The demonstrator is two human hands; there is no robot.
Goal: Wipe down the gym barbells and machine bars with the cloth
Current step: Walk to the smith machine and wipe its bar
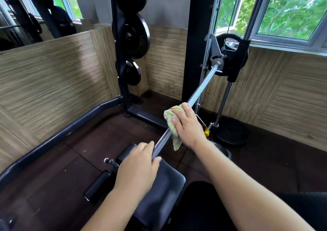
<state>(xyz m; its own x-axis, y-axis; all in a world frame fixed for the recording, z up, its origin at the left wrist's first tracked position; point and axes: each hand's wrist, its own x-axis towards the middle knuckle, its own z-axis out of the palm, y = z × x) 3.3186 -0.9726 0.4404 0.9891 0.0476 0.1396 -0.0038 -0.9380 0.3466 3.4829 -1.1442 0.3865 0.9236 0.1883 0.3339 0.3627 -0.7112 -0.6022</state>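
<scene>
One rack (192,53), black, stands in the room corner against the wood-grain wall panels. One bench pad (159,186), black and textured, lies below the camera. One bar (200,87), chrome with a knurled mid-section, runs diagonally from the near hand up to the rack's right-hand carriage.

Plates, five visible:
- three on the storage post (122,57) at left, the top one cut off by the frame edge;
- one plate (231,57) on the bar's far end;
- one floor plate (231,133) at the base of the right guide rod.

Two foam rollers (98,184) sit at the bench's front end.

Left hand (139,165): fingers curled over the bar's near section, thumb underneath; it grips the bare bar.

Right hand (187,124): fingers wrapped round one cloth (170,122), yellow-and-white striped, holding it against the bar just ahead of the left hand. A loose cloth tail hangs below the bar.
</scene>
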